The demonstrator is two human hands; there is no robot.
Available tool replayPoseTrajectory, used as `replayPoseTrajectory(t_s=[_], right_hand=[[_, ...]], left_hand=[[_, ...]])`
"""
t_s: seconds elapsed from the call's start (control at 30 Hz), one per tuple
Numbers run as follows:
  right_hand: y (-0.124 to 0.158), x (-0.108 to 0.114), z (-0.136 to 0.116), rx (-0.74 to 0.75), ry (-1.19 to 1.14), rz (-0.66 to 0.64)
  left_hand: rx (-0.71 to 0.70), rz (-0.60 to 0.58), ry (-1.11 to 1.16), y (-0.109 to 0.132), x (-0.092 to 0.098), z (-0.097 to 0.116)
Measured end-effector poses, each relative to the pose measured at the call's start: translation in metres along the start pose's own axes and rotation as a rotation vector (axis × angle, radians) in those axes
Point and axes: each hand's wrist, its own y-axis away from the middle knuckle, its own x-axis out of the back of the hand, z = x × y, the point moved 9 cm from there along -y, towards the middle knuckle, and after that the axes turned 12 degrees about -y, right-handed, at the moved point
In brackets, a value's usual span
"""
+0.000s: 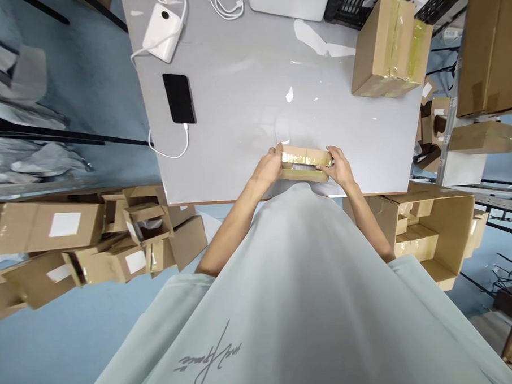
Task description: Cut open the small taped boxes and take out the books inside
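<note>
A small cardboard box [306, 155] with shiny clear tape along it rests near the front edge of the grey table [234, 91]. Its side facing me is parted, and something whitish shows in the gap. My left hand [270, 164] grips the box's left end, fingers bent over the top corner. At the right end, my right hand [338, 167] holds the box between fingers and thumb, the thumb at the gap. What lies inside is too small to make out.
A taped carton [385, 50] stands at the table's back right, beside a black crate [350, 7]. A phone [179, 98] on a cable, a white power bank [162, 33] and a silver laptop [290, 1] lie farther back. Cardboard boxes [66, 223] crowd the floor at left.
</note>
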Motion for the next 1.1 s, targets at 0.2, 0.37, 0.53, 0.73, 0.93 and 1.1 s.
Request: replayPoseTrajectory(t_s=[0.2,0.37,0.53,0.73,0.93,1.1], right_hand=[[-0.008,0.003,-0.006,0.037,0.108,-0.100],[-0.017,-0.001,-0.006,0.055,0.143,-0.148],[-0.018,-0.010,-0.007,0.060,0.170,-0.166],[-0.014,-0.014,-0.006,0.077,0.163,-0.179],[-0.008,-0.010,0.008,0.109,-0.097,-0.167],[-0.020,-0.026,0.038,-0.056,-0.414,-0.181]], left_hand=[[-0.127,-0.070,-0.316,-0.017,0.027,0.028],[-0.264,-0.144,-0.440,-0.027,0.031,0.038],[-0.298,-0.134,-0.452,-0.027,0.026,0.035],[-0.319,-0.115,-0.431,-0.030,0.029,0.021],[-0.351,-0.002,-0.310,0.002,0.055,0.019],[-0.273,0.174,-0.183,0.029,0.066,0.028]])
